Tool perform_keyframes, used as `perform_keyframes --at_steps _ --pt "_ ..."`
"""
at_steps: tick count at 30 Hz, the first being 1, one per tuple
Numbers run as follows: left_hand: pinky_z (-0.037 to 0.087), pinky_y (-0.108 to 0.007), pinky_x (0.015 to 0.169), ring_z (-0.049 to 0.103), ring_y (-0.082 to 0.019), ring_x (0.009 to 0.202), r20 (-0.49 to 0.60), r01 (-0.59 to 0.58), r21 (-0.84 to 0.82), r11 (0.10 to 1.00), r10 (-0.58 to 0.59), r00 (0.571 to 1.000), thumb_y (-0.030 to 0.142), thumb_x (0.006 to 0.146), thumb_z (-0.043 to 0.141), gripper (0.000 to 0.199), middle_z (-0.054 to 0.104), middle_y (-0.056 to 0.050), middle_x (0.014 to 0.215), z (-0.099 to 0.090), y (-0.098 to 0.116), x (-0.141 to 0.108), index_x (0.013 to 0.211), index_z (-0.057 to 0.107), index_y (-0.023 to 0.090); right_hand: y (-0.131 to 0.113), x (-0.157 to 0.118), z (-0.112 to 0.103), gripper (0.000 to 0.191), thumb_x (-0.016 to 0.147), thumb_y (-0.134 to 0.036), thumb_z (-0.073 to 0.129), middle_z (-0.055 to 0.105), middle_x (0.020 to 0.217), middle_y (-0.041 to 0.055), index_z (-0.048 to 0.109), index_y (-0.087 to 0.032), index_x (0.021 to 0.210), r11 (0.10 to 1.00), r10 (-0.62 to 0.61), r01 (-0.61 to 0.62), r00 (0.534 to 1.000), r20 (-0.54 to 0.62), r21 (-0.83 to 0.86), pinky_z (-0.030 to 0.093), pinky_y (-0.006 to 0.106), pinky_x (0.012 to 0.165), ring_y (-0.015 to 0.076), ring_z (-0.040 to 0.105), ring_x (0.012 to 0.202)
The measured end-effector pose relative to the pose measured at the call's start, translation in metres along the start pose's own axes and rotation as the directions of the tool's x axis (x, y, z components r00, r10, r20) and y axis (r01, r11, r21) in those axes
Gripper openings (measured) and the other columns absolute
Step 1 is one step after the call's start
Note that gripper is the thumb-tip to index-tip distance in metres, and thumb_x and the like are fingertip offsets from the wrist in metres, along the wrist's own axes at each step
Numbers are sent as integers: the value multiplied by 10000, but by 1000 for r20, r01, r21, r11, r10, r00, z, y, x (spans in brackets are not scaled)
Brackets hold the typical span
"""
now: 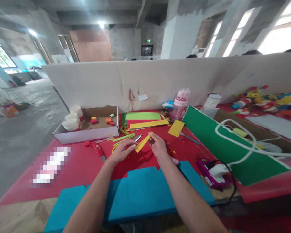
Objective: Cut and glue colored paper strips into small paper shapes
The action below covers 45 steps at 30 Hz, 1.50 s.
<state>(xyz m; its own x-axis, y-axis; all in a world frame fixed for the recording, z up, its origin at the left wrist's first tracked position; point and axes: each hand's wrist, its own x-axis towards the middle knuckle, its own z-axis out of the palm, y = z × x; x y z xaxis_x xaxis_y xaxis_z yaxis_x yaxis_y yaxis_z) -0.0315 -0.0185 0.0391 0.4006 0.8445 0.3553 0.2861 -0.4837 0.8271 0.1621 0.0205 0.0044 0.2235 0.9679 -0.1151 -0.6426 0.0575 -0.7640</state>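
Observation:
A folded yellow paper strip (pixel 143 143) is held between my two hands above the red table cover (pixel 82 161). My left hand (pixel 123 149) has its fingers pinched at the strip's lower left end. The fingertips of my right hand (pixel 157 144) are closed on its upper right end. Just behind my left hand lie scissors (pixel 137 137) with pointed blades, partly hidden by the hand. Green paper strips (pixel 123 138) lie beside them. Farther back are a stack of long yellow strips (pixel 149 123) and a light green sheet (pixel 143 116).
An open box (pixel 87 138) with paper cups and small rolls stands left. A green board (pixel 228 145), a purple power strip (pixel 212 174) with a white plug, and a pink bottle (pixel 180 103) are right. Blue sheets (pixel 143 191) lie along the front edge.

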Motion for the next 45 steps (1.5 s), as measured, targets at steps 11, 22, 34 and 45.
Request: perform_keyframes --at_steps 11,22,34,45 --pt "442 -297 777 549 -185 783 61 -10 -84 996 15 998 458 800 601 291 605 -61 790 -2 -1 -1 723 712 200 -21 -11 10 299 567 -396 796 497 507 -60 660 -174 714 984 -165 166 986 25 -66 330 201 403 57 424 437" --pt "458 -270 678 583 -158 692 -148 39 -158 987 -62 987 374 745 686 204 650 -41 711 6 -9 2 674 687 184 -17 -11 12 293 560 -383 799 506 504 -61 617 -184 676 986 -166 166 986 -4 -17 351 207 431 63 436 446" --pt "461 -212 647 574 -83 594 -312 58 -532 845 -259 914 328 677 755 392 592 45 636 4 -18 4 1014 602 199 2 -21 29 329 629 -458 753 509 523 -56 643 -164 726 969 -243 244 970 -30 36 420 211 504 70 461 488" --pt "436 -235 597 559 -121 609 -66 264 -230 937 -286 956 436 718 692 350 670 -36 708 8 -23 3 900 702 137 12 -27 28 244 684 -400 711 526 513 -48 637 -167 698 961 -242 254 964 112 -109 410 203 476 76 477 465"
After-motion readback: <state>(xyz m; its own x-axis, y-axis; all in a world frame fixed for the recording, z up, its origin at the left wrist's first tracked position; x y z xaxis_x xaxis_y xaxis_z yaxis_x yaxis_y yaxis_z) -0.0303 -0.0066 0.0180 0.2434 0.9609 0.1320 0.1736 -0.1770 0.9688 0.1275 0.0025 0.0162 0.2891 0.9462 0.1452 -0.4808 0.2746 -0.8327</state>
